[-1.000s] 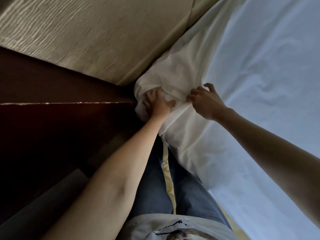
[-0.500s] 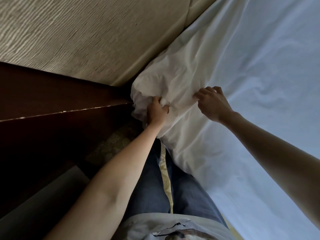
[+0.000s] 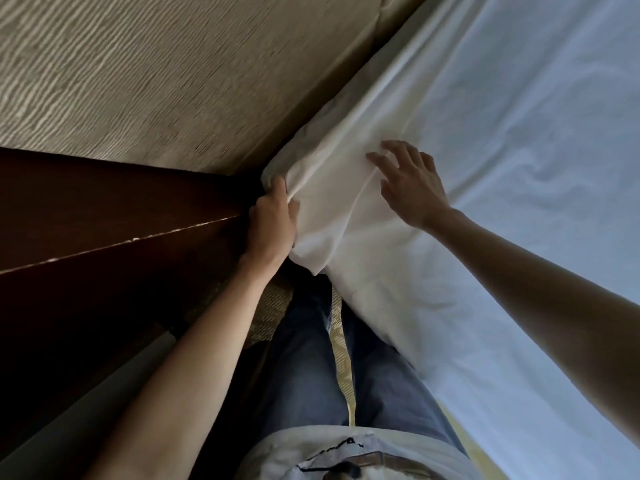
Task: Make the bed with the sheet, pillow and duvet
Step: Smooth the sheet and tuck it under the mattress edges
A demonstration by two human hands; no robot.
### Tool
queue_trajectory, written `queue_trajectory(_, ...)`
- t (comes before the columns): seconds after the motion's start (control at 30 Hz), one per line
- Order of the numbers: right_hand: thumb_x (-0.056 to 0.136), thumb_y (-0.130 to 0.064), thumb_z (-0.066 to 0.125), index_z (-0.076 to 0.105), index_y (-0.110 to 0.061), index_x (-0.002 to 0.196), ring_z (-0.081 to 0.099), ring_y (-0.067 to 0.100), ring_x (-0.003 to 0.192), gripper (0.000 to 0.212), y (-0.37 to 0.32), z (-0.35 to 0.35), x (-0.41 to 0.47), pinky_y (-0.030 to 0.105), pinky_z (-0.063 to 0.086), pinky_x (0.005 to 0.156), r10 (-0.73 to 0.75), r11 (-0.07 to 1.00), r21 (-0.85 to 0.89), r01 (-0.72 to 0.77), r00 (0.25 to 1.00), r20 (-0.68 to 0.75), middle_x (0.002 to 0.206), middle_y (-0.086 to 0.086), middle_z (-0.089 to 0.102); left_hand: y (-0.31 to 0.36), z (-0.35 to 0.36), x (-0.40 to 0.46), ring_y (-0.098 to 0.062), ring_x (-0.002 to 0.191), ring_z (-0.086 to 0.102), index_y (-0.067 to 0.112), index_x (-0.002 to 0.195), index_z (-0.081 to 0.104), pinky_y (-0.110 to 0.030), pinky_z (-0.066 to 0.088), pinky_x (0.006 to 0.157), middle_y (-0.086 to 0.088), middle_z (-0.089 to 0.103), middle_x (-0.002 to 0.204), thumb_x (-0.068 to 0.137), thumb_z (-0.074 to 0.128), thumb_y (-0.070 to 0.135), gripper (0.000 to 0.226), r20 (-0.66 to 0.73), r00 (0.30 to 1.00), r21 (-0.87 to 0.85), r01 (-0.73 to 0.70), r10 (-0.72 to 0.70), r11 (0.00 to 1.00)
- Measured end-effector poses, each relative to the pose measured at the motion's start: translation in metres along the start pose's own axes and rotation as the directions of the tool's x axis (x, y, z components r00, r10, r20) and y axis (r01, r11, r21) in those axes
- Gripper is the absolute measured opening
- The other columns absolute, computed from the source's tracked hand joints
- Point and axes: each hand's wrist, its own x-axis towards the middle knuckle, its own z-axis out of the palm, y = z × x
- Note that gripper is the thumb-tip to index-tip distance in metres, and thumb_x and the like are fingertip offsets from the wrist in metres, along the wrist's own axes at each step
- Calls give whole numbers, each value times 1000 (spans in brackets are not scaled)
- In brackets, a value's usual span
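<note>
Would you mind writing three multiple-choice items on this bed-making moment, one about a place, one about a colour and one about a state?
1. Where does the left hand grip the sheet?
A. at the mattress corner beside the dark wooden furniture
B. in the middle of the bed
C. at the person's knee

2. What colour is the sheet?
A. dark red
B. white
C. green

3. How is the right hand?
A. clenched in a fist
B. pinching a fold of cloth
C. open, with its fingers spread over the sheet

Key: 1 A, since the hand holds bunched cloth at the corner next to the wood; 2 B, since the cloth is white all over; 3 C, since the fingers are straight and apart, holding nothing.
</note>
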Motion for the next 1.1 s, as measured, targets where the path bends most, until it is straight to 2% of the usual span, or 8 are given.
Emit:
queue_trajectory(0.27,90,-16,54,48,-9,128,49,35,105,39,-12,3,14,46,37,94,64,998,-3,-65,995,-72,116,14,52,24,1,-8,-27,96,65,1,110,51,-31,55,79,-16,64,106,98,48,13,17,-71,905,-325,376,-418,868)
queue_trajectory(0.4,90,-17,54,43,-14,136,45,33,119,47,-8,1,19,48,37,97,-7,1000,26,8,999,-35,129,10,50,22,9,-13,-26,84,69,12,87,49,-33,57,76,-18,66,93,95,53,13,9,-2,804,-724,409,-595,555)
queue_trajectory(0.53,90,-17,55,36,-19,143,35,31,133,55,-2,1,22,49,37,99,-30,999,23,30,1000,1,146,6,39,22,16,-8,-30,86,71,10,81,44,-38,59,73,-26,67,95,98,48,7,18,137,721,-861,426,-680,278)
queue_trajectory(0.67,92,-17,51,29,-21,147,27,30,139,60,-2,3,26,48,31,103,2,1000,13,-2,999,54,154,8,27,24,19,1,-24,87,69,8,85,47,-34,58,77,-18,68,100,97,45,5,13,109,746,-814,446,-656,372)
queue_trajectory(0.77,89,-14,54,37,-15,143,36,34,132,56,-3,2,28,48,33,100,20,1000,14,-20,999,28,146,15,36,20,25,4,-25,93,63,5,98,51,-34,52,84,-15,63,106,90,53,5,8,-16,898,-546,361,-441,756)
queue_trajectory(0.87,86,-11,57,44,-12,135,43,36,121,51,2,-1,26,47,35,98,81,997,14,-81,997,-11,135,16,44,14,38,9,-34,108,51,3,116,49,-42,44,92,-17,50,121,84,66,17,39,-23,987,-184,152,-159,971)
queue_trajectory(0.97,86,-9,56,44,-14,136,37,32,129,52,11,-1,21,46,33,100,78,997,8,-78,997,-3,142,11,42,12,45,17,-33,115,46,10,123,47,-43,42,91,-14,45,128,83,69,30,49,187,978,79,84,-97,993)
queue_trajectory(1.1,88,-9,53,41,-13,139,30,31,137,53,20,1,12,47,30,104,65,998,-17,-65,997,27,148,12,35,6,38,29,-28,95,57,12,90,51,-38,46,82,-9,57,102,91,61,14,10,218,975,-13,53,-49,999)
